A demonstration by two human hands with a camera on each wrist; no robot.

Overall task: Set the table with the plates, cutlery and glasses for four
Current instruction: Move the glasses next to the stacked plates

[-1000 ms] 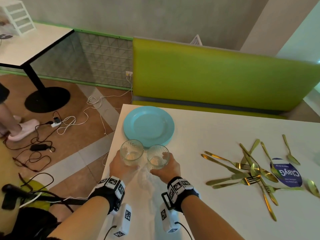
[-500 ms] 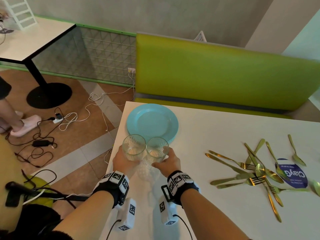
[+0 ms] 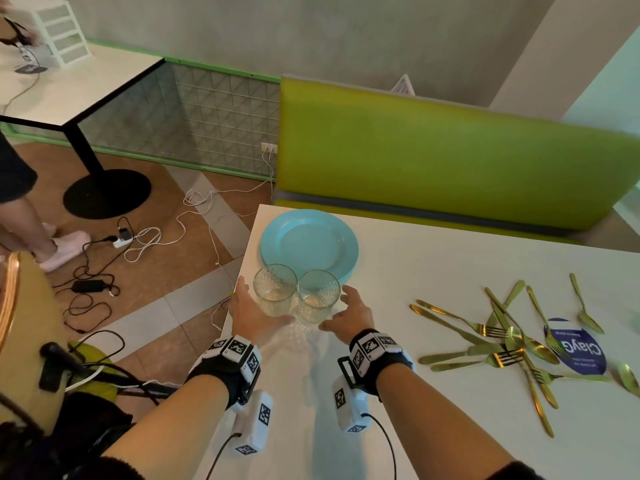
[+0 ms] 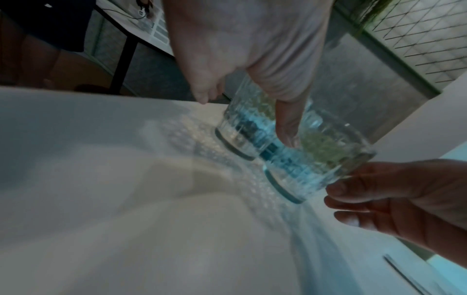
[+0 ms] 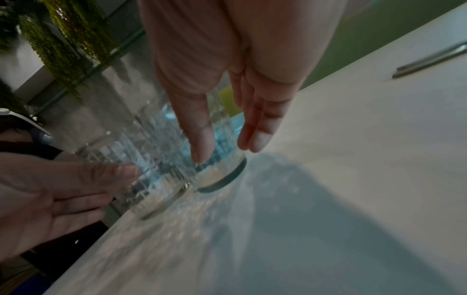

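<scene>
Two clear glasses stand straight up on the white table (image 3: 433, 271), with their open tops facing the ceiling. They are side by side and look like they touch each other. They sit near the left edge of the table, just in front of a stack of blue plates (image 3: 309, 242). The left glass (image 3: 275, 294) has the left hand (image 3: 251, 315) beside it. The fingers of that hand are spread and almost straight, so the hand is open and does not hold the glass; the thumb lies at the glass's near side. The right glass (image 3: 318, 301) has the right hand (image 3: 349, 315) beside it. That hand is open too, with its thumb pointing down along the front of the glass and its fingers straight on the far side. In the wrist views both glass bottoms sit flat on the table. Well away to the right lies a messy pile of gold cutlery (image 3: 512, 344). The forks, knives and spoons lie flat, pointing many ways and crossing each other. Some lie over a round blue sticker (image 3: 581, 351).
</scene>
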